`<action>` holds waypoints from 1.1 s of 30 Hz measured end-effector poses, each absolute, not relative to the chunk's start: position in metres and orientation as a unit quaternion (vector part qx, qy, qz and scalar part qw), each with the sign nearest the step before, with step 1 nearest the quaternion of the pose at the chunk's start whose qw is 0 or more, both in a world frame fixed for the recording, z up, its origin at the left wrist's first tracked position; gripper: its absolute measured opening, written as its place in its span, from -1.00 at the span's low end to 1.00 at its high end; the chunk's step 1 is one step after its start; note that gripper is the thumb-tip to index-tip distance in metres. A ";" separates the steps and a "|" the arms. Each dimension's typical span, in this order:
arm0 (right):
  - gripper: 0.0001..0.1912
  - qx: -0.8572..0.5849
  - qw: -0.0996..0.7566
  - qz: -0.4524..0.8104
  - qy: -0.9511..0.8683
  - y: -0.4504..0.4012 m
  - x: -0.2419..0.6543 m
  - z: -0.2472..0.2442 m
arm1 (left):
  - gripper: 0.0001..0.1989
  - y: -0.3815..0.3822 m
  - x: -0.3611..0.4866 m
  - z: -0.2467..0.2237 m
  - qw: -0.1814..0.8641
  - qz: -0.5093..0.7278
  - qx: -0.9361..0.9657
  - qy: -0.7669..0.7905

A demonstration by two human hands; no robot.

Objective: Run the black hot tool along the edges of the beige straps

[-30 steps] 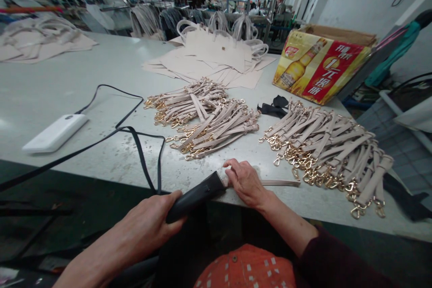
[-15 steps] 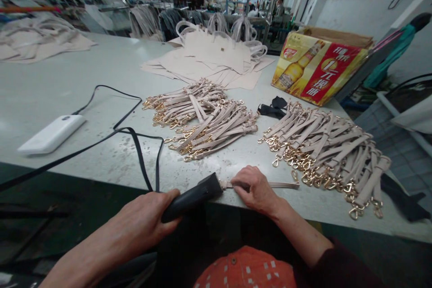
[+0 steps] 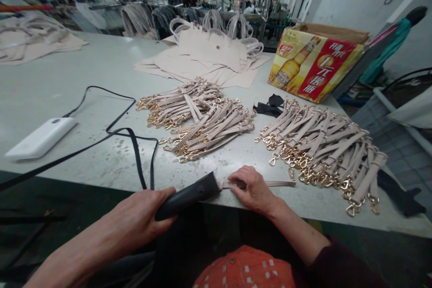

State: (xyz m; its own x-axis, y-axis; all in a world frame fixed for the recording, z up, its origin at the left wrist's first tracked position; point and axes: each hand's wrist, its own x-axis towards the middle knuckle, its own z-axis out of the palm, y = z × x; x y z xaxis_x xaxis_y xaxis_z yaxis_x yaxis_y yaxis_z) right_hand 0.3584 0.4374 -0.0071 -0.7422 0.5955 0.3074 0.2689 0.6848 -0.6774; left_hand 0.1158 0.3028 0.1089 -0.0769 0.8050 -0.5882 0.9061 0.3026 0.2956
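Gripping a dark handheld tool (image 3: 189,195), the left hand (image 3: 146,211) is closing firmly around its barrel in the head view, thumb on top, probably to keep its wide end steady. That end is pointing at the near tip of a single beige strap (image 3: 280,183); whether the two are touching, I cannot tell.

The strap is lying along the front edge of the table (image 3: 101,65), likely because that spot is suiting both arms. The right hand (image 3: 251,189) is curling over its middle, fingers and thumb nearly closed on it, seemingly to hold it straight; the underside of this grip is hidden.

Two strap heaps are flanking the work, a central pile (image 3: 202,121) and a right-hand pile (image 3: 327,144), both apparently sitting there for easy reach. A black cord (image 3: 136,150) is looping on the left, beside a white device (image 3: 42,137), perhaps staying clear of the strap. A printed carton (image 3: 310,65) is standing behind the right-hand pile.
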 end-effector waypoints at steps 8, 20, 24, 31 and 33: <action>-0.82 -0.243 0.261 0.320 -0.878 0.438 0.358 -0.007 | -0.79 0.308 0.122 0.112 0.334 -0.084 0.589 0.731; -0.81 -0.264 0.252 0.323 -0.873 0.438 0.358 -0.004 | -0.75 0.304 0.110 0.107 0.331 -0.097 0.585 0.734; -0.79 -0.266 0.253 0.323 -0.872 0.439 0.358 -0.006 | -0.77 0.309 0.118 0.110 0.304 -0.110 0.593 0.738; -0.81 -0.271 0.250 0.312 -0.876 0.439 0.358 -0.007 | -0.75 0.304 0.125 0.113 0.317 -0.081 0.580 0.746; -0.80 -0.266 0.248 0.308 -0.879 0.439 0.358 -0.007 | -0.75 0.301 0.122 0.111 0.320 -0.082 0.576 0.747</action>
State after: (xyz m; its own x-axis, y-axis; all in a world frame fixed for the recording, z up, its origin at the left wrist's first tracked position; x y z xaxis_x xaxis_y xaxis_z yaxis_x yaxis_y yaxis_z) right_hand 0.3578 0.4394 -0.0073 -0.7354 0.6205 0.2724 0.3147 0.6687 -0.6737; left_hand 0.1224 0.3011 0.1114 -0.1309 0.8093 -0.5726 0.9143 0.3218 0.2459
